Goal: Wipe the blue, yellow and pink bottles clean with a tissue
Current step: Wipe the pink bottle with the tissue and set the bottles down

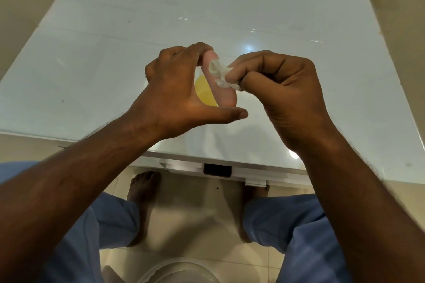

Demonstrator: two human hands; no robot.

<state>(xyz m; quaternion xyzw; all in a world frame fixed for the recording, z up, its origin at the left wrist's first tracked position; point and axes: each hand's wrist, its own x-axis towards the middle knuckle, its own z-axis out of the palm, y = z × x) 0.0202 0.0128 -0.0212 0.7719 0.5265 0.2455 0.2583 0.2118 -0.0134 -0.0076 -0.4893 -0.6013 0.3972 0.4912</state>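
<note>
So the left hand [174, 89] has the pink bottle [222, 89] pinched lengthwise, fingertips curled over its far end and the thumb stretched out flat just under its near end, holding it up above the white table [92, 53]. Right behind the bottle, peeking out between that hand's palm and the pink body, there's a yellow bottle [203, 92], though whether it's standing on the table is hard to tell. The right hand [282, 89] is closed up tight around a crumpled tissue [220, 74], pressing it against the side of the pink bottle.
</note>
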